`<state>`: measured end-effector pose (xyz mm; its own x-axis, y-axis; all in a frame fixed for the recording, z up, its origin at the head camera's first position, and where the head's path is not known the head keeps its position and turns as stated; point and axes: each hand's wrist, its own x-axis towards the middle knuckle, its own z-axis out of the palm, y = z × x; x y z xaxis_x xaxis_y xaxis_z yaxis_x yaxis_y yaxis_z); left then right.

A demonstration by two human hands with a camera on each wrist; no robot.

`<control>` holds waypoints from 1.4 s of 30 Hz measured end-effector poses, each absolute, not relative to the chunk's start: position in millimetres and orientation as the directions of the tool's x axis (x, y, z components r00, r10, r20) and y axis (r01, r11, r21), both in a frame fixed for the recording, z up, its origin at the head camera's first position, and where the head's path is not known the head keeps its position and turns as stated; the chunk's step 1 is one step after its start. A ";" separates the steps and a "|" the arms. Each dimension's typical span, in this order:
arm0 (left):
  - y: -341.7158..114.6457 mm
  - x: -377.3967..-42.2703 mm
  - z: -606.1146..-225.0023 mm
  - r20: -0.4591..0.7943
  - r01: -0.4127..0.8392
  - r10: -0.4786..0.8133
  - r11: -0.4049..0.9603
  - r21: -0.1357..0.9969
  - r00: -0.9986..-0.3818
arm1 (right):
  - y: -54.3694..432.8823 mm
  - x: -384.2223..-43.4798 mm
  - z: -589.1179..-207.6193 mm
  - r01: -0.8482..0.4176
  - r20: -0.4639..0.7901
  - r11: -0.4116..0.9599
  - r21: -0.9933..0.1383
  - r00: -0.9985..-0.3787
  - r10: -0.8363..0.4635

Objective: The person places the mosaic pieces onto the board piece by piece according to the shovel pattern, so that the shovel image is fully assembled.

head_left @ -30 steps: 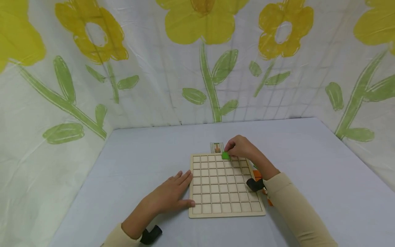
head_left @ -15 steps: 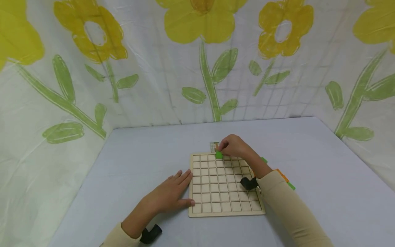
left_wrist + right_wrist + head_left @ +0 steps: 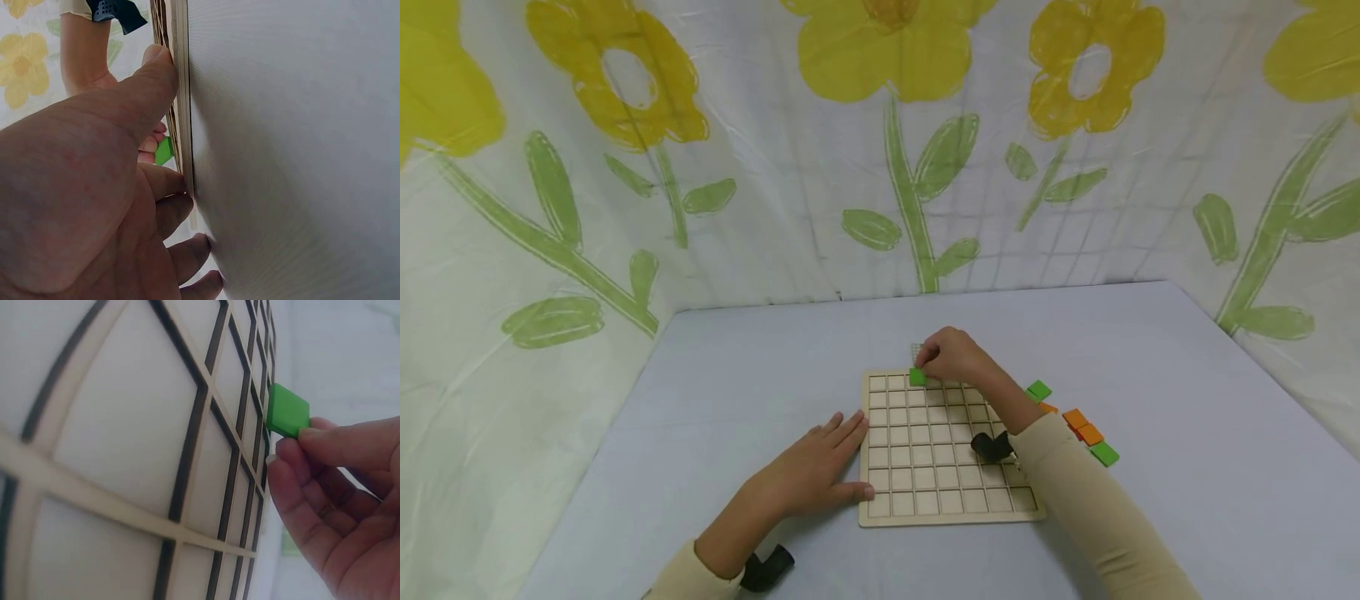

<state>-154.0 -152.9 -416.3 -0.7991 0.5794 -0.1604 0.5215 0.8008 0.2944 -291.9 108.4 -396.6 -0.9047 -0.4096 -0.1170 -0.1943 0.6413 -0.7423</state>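
A pale wooden grid board [image 3: 880,521] with square cells lies flat on the table. My right hand [image 3: 953,354] is over its far edge and pinches a green square tile [image 3: 917,377] by one side, between thumb and fingertips. In the right wrist view the green tile [image 3: 289,411] stands tilted close to the grid. My left hand [image 3: 811,475] lies at the board's left edge, fingers extended, thumb and fingertips touching the rim. From the left wrist view, the left thumb [image 3: 156,69] presses along the board's side.
Right of the board lie several loose tiles, among them a green tile [image 3: 1105,454] and an orange tile [image 3: 1089,434], partly behind the right sleeve. A small printed grid card [image 3: 915,351] sits beyond the board, mostly covered by the right hand. A flower-print curtain [image 3: 760,208] hangs behind the table.
My right hand has moved left along the board's far edge with the green tile, uncovering more loose tiles and covering more of the card. The left hand has stayed in place.
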 end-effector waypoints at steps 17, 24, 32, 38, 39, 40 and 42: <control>-152.9 -152.7 -414.1 -0.156 0.515 0.578 0.798 0.314 -0.801 | 101.0 -287.4 -399.8 -0.231 -0.103 0.680 -0.696 -0.905 -0.413; -152.8 -153.1 -415.7 -0.160 0.513 0.577 0.799 0.314 -0.801 | 102.2 -288.2 -402.7 -0.229 -0.106 0.677 -0.699 -0.904 -0.415; -152.6 -153.1 -416.1 -0.159 0.515 0.576 0.801 0.305 -0.801 | 103.2 -289.3 -408.4 -0.261 -0.085 0.681 -0.685 -0.899 -0.430; -152.8 -152.3 -415.5 -0.156 0.522 0.580 0.800 0.298 -0.800 | 102.4 -288.3 -408.6 -0.283 -0.075 0.704 -0.652 -0.899 -0.431; -152.7 -152.0 -415.3 -0.155 0.521 0.580 0.799 0.301 -0.800 | 102.4 -287.9 -408.3 -0.290 -0.069 0.706 -0.646 -0.899 -0.433; -152.4 -151.8 -415.0 -0.156 0.519 0.579 0.800 0.301 -0.801 | 102.2 -287.2 -408.0 -0.294 -0.065 0.707 -0.643 -0.899 -0.433; -152.1 -151.6 -414.9 -0.161 0.514 0.574 0.803 0.303 -0.803 | 102.3 -285.3 -407.4 -0.311 -0.049 0.704 -0.639 -0.896 -0.441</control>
